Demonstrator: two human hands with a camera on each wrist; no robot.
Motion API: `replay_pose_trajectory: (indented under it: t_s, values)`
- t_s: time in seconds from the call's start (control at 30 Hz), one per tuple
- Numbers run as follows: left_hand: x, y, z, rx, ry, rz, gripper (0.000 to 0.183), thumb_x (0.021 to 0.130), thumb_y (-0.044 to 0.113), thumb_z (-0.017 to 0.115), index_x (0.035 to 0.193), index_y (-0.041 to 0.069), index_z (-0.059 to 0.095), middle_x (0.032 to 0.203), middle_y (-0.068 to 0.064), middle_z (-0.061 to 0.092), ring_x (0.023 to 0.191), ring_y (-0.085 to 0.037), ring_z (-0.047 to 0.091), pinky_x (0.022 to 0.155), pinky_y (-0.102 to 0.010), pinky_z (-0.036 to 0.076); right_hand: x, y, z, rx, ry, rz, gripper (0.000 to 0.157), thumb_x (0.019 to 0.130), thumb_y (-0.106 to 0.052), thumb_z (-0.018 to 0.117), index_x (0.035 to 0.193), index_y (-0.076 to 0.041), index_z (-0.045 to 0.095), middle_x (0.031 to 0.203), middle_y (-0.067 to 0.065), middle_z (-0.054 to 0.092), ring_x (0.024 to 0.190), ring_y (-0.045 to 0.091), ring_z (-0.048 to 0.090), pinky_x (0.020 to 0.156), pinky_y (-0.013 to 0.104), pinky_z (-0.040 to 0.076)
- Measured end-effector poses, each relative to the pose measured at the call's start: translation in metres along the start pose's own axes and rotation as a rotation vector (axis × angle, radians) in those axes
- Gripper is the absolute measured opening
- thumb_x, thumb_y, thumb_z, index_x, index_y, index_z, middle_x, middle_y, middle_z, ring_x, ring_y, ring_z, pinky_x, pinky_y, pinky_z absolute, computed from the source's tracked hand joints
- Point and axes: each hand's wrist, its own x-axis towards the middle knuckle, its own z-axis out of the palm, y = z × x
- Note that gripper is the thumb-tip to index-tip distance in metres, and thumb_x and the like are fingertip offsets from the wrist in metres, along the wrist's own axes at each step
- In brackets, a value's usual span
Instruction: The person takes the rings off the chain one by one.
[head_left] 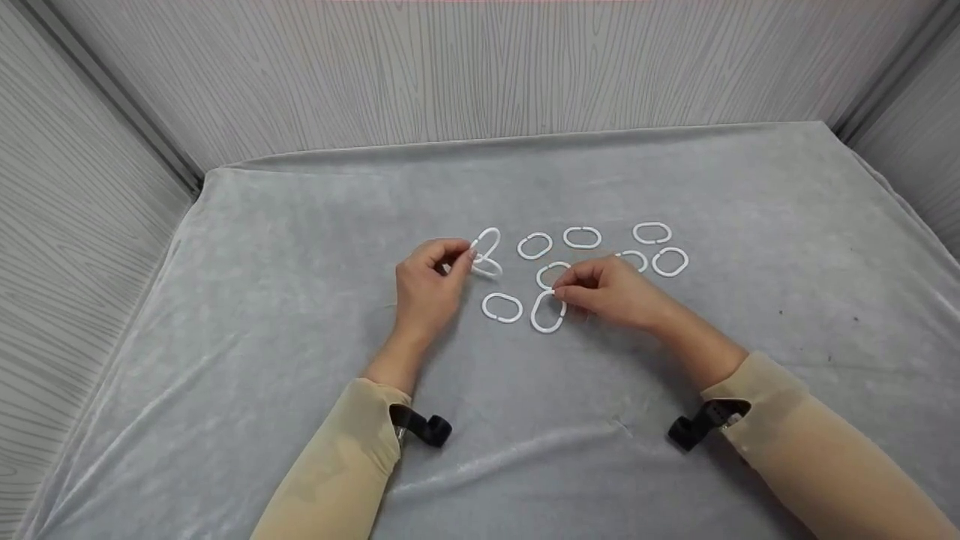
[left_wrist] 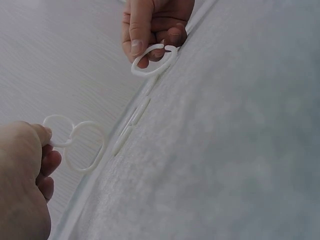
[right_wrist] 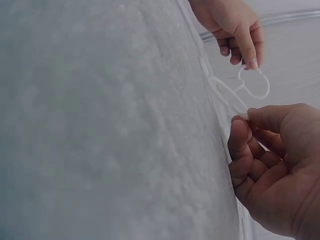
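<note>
My left hand pinches a white plastic oval ring between thumb and forefinger. A second white ring is looped through it and hangs from it in the left wrist view. My right hand pinches the upper end of a single white ring, tilted up from the cloth. A small gap in that ring shows in the left wrist view. Between the hands lies a loose ring, and another ring lies partly behind the right fingertips.
Several more white rings lie flat beyond and to the right of my hands, among them a ring at the back and a ring at the right. A grey plush cloth covers the table. Pale wood-grain panels stand around it.
</note>
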Motion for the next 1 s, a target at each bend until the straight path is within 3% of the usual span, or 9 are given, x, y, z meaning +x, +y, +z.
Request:
replay_pose_trajectory:
  t_s: [0.27,0.8,1.0]
  values:
    - [0.0,-0.0005,-0.0008,-0.004,-0.001,0.008,0.006,0.095,0.008,0.08,0.098,0.004,0.081,0.088,-0.004,0.074,0.077,-0.014,0.064,0.068,-0.023,0.047,-0.0003,-0.001,-0.0004,-0.051,-0.013,0.001,0.013,0.1,-0.015,0.072,0.101,-0.006,0.081,0.073,-0.003,0.063,0.068,0.007,0.055,0.063,0.021,0.044]
    - [-0.0001,-0.0004,0.0005,0.005,-0.008,0.0,0.005,0.095,0.009,0.08,0.098,0.005,0.081,0.088,-0.002,0.074,0.077,-0.013,0.064,0.069,-0.025,0.049,-0.0005,0.0034,-0.0012,-0.075,0.007,0.011,0.013,0.099,-0.017,0.074,0.103,-0.008,0.082,0.077,-0.001,0.067,0.07,0.007,0.057,0.064,0.02,0.046]
    - [0.0001,0.0011,0.0001,0.004,-0.007,-0.002,0.006,0.095,0.01,0.08,0.098,0.005,0.081,0.088,-0.001,0.075,0.077,-0.013,0.063,0.069,-0.03,0.051,-0.0005,0.003,-0.0038,-0.081,0.004,0.005,0.013,0.1,-0.016,0.073,0.104,-0.007,0.082,0.078,-0.003,0.068,0.07,0.007,0.057,0.064,0.021,0.046]
